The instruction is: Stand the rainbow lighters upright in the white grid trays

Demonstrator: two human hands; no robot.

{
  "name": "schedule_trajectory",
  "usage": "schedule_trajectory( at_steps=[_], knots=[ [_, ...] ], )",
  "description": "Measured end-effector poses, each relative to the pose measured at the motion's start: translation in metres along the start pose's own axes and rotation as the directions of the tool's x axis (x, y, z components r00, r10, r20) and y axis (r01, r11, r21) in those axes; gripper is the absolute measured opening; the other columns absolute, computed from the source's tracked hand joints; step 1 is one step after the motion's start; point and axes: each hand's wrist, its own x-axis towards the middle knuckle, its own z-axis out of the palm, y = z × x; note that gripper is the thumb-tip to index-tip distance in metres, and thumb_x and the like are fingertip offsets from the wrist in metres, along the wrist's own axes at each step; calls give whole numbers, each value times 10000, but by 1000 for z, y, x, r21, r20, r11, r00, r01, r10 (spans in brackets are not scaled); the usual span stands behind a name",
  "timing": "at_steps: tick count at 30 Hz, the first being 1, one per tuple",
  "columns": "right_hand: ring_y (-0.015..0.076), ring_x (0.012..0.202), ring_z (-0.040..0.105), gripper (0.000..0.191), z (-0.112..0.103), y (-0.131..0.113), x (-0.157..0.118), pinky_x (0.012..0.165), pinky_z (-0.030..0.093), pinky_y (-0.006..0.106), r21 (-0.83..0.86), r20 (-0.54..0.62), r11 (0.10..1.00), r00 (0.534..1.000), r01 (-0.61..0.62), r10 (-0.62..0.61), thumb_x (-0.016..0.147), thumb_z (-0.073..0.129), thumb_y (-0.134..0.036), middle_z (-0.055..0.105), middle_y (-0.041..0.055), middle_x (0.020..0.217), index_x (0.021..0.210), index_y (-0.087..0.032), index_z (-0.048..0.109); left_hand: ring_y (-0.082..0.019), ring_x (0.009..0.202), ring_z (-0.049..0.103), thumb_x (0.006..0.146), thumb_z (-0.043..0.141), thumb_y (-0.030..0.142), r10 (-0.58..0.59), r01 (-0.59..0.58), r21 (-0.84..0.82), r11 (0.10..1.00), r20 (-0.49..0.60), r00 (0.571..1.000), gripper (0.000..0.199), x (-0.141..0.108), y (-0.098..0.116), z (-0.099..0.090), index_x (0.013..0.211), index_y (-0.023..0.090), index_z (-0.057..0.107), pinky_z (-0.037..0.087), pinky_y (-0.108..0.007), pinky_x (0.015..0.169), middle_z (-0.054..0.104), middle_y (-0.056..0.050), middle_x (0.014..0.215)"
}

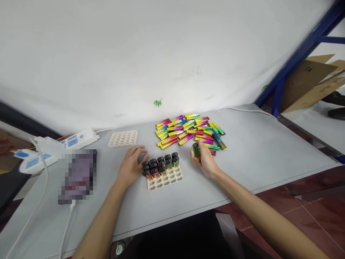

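My right hand (204,160) is wrapped round a shiny green tube (196,149) with a black end, held above the table in front of a loose pile. Beside the left edge of a cream tray (168,178) rests my left hand (132,164), its fingers curved and apart with nothing in them; its fingertips come close to the nearest tubes. Several shiny coloured tubes (163,169) with black tops stand upright in the tray's back and left holes. The front and right holes hold none. Behind my right hand lies the pile of metallic, many-coloured tubes (185,128).
A second cream tray (122,139) lies at the back left. White power strips (78,139), a pixelated device (79,176) and white cables (45,183) occupy the left side. A white wall stands behind the table (258,151). Cardboard boxes (307,82) sit beyond a blue frame (279,93).
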Motion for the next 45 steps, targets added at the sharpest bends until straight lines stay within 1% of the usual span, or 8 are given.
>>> schedule_trajectory(
  at_steps=[7,12,19,28,33,38,42,45],
  knots=[
    [76,356,166,574,1,-2,1,385,130,238,49,-23,996,997,-75,76,914,387,-617,232,-63,389,490,-231,354,-264,1170,589,935,515,360,7,-7,-4,1000,-3,1000,158,0,0,0,1005,266,621,477,-471,1033,649,-64,1212],
    [76,353,167,535,2,-2,0,385,136,238,48,-45,998,998,-51,53,908,404,-574,241,-64,387,498,-230,375,-259,1166,585,936,519,345,3,-3,8,1000,3,1000,165,-2,-1,2,1019,256,630,481,-465,1028,644,-64,1215],
    [70,361,170,577,1,-1,-1,390,123,236,52,-37,998,998,-44,46,883,465,-658,255,-68,398,513,-221,398,-255,1166,590,934,517,340,5,-5,4,1000,-1,1000,167,-2,-1,1,1021,264,638,483,-459,1021,642,-60,1213],
    [79,338,197,528,1,4,1,381,169,241,-17,-55,1000,998,-12,11,922,396,-528,265,-57,376,489,-227,408,-259,1172,585,934,518,345,4,-4,0,1000,1,1000,173,-2,-4,3,1026,257,635,472,-473,1036,639,-62,1223],
    [79,340,199,564,1,5,1,382,150,242,-27,-65,999,998,-18,16,909,424,-622,260,-62,385,510,-223,427,-258,1177,586,934,520,336,2,-2,-8,1000,9,1000,156,-2,-4,3,1004,256,634,475,-470,1032,647,-65,1213],
    [89,386,282,561,-1,8,0,403,213,240,-43,-19,998,998,52,-53,927,365,-680,355,-55,492,728,-195,562,-259,1167,591,931,520,338,-3,3,-24,1000,7,1000,157,-2,-3,1,1002,262,637,478,-465,1020,650,-61,1205],
    [113,480,427,403,0,9,-3,436,334,249,-125,5,983,991,132,-132,942,436,-573,518,-22,707,1045,-212,582,-263,1178,576,940,506,338,-14,14,-13,1000,23,1000,168,-2,-1,1,1009,246,628,468,-472,1027,640,-75,1223],
    [146,566,511,407,2,8,-5,536,441,293,-211,39,964,986,164,-159,953,436,-540,596,8,783,1132,-208,589,-266,1183,569,946,501,344,-16,16,-5,1000,41,999,176,-1,-1,0,1008,236,625,464,-476,1033,636,-78,1233]
  ],
)
